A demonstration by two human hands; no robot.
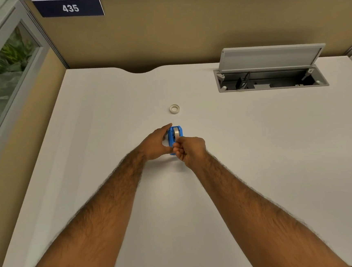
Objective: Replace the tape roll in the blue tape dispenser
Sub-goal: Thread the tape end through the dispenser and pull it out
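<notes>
Head view, the only one: a white desk (257, 147) in a cubicle, bare apart from the task items. The blue tape dispenser (175, 138) stands near the desk's middle, its long axis running from near edge to far edge, with a roll of tape (176, 133) seated in its cradle. A second ring, the loose tape roll (174, 108), lies flat just beyond the dispenser toward the far edge, apart from it and from both hands. The left hand (157, 144) is partly open, cupped against the dispenser's left side, thumb low at the near end, fingers reaching along the far end; it appears to brace the body. The right hand (190, 150) is curled, fingertips pinched at the dispenser's near end below the seated roll; whether they hold a tape end or the plastic itself is too small to tell. An open cable hatch (272, 78) sits at the far right corner. Judgement: both hands are equally close to the dispenser; the loose roll lies straight ahead, slightly nearer the left hand's fingertips.
</notes>
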